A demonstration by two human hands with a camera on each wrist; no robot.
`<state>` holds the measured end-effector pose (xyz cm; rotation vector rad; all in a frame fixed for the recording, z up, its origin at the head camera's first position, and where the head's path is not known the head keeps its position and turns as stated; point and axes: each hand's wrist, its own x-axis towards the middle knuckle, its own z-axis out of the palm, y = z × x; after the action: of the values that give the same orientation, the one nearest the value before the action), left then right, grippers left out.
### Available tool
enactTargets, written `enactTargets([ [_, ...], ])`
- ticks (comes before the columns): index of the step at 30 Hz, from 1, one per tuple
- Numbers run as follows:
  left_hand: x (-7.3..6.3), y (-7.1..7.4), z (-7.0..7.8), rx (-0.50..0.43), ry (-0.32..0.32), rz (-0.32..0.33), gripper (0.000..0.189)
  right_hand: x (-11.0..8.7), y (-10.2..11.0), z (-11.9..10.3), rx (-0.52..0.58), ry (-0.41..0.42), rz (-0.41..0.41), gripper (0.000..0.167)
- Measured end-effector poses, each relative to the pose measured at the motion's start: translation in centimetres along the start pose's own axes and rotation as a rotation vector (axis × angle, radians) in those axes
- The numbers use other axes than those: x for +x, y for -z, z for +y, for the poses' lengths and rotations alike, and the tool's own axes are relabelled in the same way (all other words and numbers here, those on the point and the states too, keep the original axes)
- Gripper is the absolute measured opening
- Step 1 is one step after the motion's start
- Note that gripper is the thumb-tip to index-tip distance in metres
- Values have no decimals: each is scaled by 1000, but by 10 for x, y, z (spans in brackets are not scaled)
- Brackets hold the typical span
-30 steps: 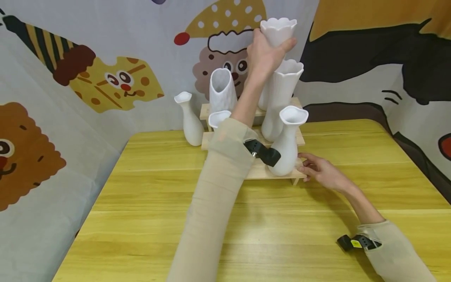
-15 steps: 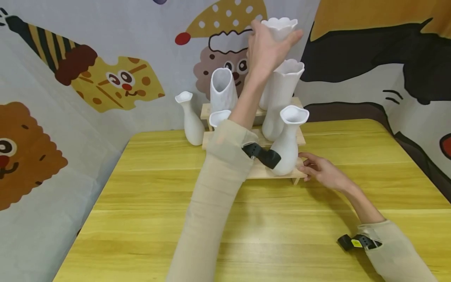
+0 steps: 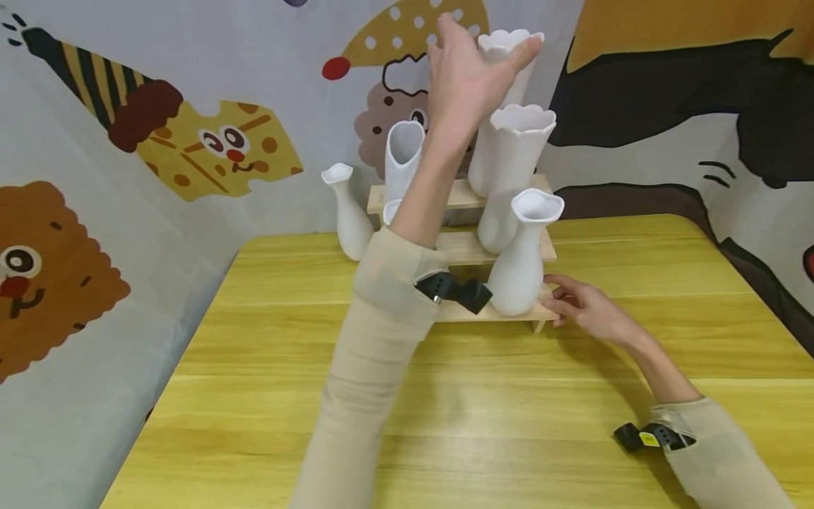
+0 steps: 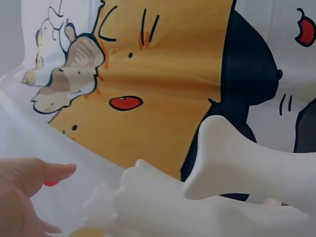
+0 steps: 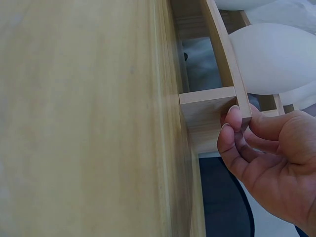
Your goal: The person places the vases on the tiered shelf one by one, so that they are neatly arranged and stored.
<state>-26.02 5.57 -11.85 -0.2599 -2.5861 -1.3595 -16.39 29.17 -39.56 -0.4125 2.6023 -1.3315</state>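
Note:
My left hand is beside the rim of a tall scalloped white vase on the stand's top tier, thumb and fingers spread. In the left wrist view, the left hand shows a gap from the pale vases. Low on the right, my right hand pinches the end of the wooden stand's bottom tier; the right wrist view has that hand's thumb and fingers around the board's corner. A second scalloped vase stands on the middle tier, a flared-rim vase on the bottom one.
A slim vase stands on the table left of the stand. A slant-mouthed vase is on the top tier's left, and another vase is mostly hidden by my left forearm. Behind hangs a cartoon-printed cloth.
My left hand has let go of the tall scalloped vase on the top tier and shifted left and up, fingers spreading. The right hand keeps its hold on the stand.

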Motion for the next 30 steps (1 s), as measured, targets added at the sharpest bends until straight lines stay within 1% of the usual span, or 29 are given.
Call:
enactTargets([
  [3,-5,6,-1,-19,-26,3,101,-1,1,0,-8,4,6,53],
  [6,-10,13,-4,-18,-44,4,99,-1,1,0,-13,2,6,53],
  [8,-13,17,-6,-15,-43,11,97,-1,1,1,-16,-3,5,53],
  [10,-16,21,-9,-12,-47,15,95,0,1,1,-18,-9,5,53],
  [15,-23,34,-20,-47,-76,25,89,-1,1,1,-9,-7,0,54],
  [19,-28,44,-31,-87,-94,48,85,0,1,1,-3,-12,-4,55],
  [24,-32,52,-42,-137,-115,89,78,0,1,1,-6,-4,-3,54],
  [27,-33,57,-48,-145,-137,122,73,0,1,1,-8,-3,-1,54],
  [30,-35,62,-55,-173,-138,145,70,0,1,2,-7,-5,-1,54],
])
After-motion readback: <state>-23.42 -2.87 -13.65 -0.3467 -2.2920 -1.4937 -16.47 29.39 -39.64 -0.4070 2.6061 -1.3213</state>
